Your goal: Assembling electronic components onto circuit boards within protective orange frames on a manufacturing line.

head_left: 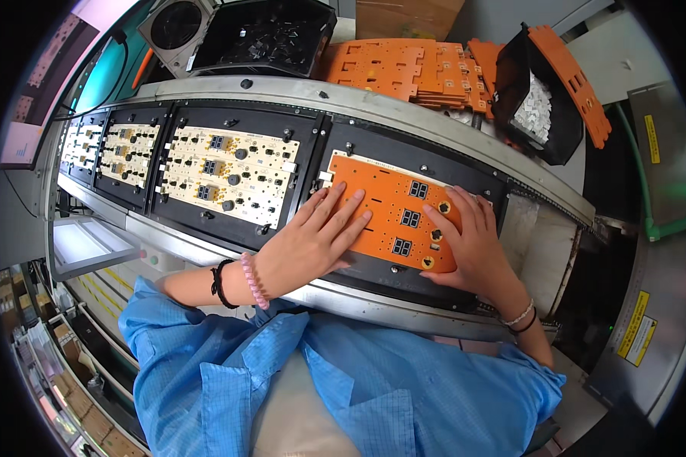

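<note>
An orange perforated template (pixel 373 202) lies over a cream circuit board (pixel 351 157), whose edge shows along the far side. Both sit in a black carrier (pixel 480 181). Three two-digit display modules (pixel 410 218) and several round black parts (pixel 436 235) show through the template's openings. My left hand (pixel 316 232) rests on the template's left part, fingers stretched out and apart. Over its right end spreads my right hand (pixel 469 236), one finger near the displays and the thumb by the near edge. Any contact under the right palm is hidden.
More black carriers with populated cream boards (pixel 263 164) line the metal-railed conveyor (pixel 282 93) to the left. Behind it stand a black bin of small dark parts (pixel 263 38), stacked orange templates (pixel 389 68) and a tilted black bin of white parts (pixel 533 110). A light panel (pixel 91 242) projects at the left.
</note>
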Action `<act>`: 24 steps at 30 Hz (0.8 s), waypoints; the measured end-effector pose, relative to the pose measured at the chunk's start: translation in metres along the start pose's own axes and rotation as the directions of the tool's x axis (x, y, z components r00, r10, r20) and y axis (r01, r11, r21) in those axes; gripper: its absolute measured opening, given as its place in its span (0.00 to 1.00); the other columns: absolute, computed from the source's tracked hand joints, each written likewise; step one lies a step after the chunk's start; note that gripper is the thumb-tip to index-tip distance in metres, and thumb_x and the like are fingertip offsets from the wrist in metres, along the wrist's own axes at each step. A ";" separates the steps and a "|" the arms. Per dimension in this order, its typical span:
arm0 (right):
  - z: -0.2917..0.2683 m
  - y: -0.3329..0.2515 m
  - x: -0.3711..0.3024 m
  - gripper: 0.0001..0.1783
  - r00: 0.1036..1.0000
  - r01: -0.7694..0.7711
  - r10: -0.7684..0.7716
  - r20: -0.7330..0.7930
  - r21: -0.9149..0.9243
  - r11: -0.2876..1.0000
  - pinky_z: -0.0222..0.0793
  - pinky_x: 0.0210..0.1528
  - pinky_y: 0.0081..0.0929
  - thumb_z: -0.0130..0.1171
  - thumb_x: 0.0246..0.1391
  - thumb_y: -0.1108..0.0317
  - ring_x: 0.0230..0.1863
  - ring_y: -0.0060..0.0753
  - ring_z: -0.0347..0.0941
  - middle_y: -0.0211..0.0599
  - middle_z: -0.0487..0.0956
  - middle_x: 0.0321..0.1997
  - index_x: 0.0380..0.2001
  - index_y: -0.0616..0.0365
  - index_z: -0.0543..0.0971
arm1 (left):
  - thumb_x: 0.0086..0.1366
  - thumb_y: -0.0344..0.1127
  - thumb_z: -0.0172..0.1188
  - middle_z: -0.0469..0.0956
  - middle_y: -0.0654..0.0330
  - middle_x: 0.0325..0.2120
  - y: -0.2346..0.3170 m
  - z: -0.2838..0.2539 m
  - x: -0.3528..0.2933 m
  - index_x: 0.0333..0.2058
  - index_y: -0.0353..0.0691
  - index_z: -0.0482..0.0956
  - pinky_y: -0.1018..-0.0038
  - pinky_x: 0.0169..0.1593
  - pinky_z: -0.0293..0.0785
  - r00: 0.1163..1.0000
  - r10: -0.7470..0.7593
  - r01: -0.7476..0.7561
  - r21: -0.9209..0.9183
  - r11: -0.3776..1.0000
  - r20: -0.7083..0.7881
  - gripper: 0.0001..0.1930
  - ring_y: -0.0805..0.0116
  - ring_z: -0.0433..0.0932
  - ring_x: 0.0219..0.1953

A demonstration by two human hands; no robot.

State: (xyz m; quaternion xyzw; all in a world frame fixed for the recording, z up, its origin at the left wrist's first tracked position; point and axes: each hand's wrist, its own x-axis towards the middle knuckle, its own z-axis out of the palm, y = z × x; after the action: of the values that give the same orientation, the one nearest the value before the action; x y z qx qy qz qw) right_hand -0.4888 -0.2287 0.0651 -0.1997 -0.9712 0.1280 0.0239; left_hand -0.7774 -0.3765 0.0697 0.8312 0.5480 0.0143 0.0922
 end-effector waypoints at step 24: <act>-0.042 -0.003 -0.018 0.60 0.920 -0.356 0.302 0.249 0.208 0.911 0.44 0.80 0.42 0.76 0.46 0.58 0.81 0.53 0.42 0.54 0.48 0.80 0.76 0.58 0.52 | 0.54 0.71 0.54 0.48 0.46 0.75 0.026 0.010 -0.026 0.74 0.58 0.58 0.37 0.74 0.41 1.000 -0.023 0.023 0.018 1.000 -0.015 0.50 0.34 0.45 0.76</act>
State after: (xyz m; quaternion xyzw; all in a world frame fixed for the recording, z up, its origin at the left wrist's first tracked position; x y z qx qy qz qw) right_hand -0.4694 -0.2287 0.1063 -0.3418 -0.8964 0.2714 -0.0768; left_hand -0.7625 -0.4115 0.0658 0.8256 0.5582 0.0142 0.0806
